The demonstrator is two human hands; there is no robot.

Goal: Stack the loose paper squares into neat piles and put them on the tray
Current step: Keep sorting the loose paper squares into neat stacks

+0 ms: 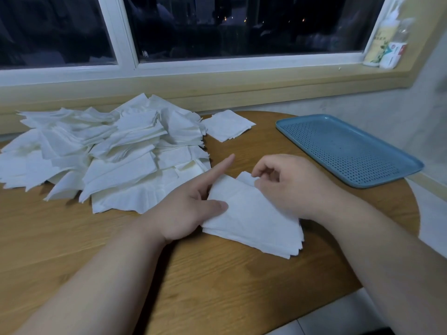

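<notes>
Head view, looking down over a round light-brown wooden table [217,286]. Found a big loose heap of white paper squares [108,151] sprawled across its far left, unsorted, evidently the supply to draw from. Noted a flat blue perforated plastic tray [346,151] at the far right with nothing on it, probably placed within reach to take finished piles. Saw a small half-squared pile of white paper squares [251,221] lying on the table near the front, between the hands and well apart from the tray. Spotted a separate thin stack of white squares [227,125] just beside the heap's far right edge.

Steadied the small pile with the left hand [188,206]: thumb flat on top, lower fingers tucked at its left edge, index finger straight and free. Pinched its far corner with the right hand [290,184], fingers curled on the top sheets, probably to line the edges up before any move to the tray.
</notes>
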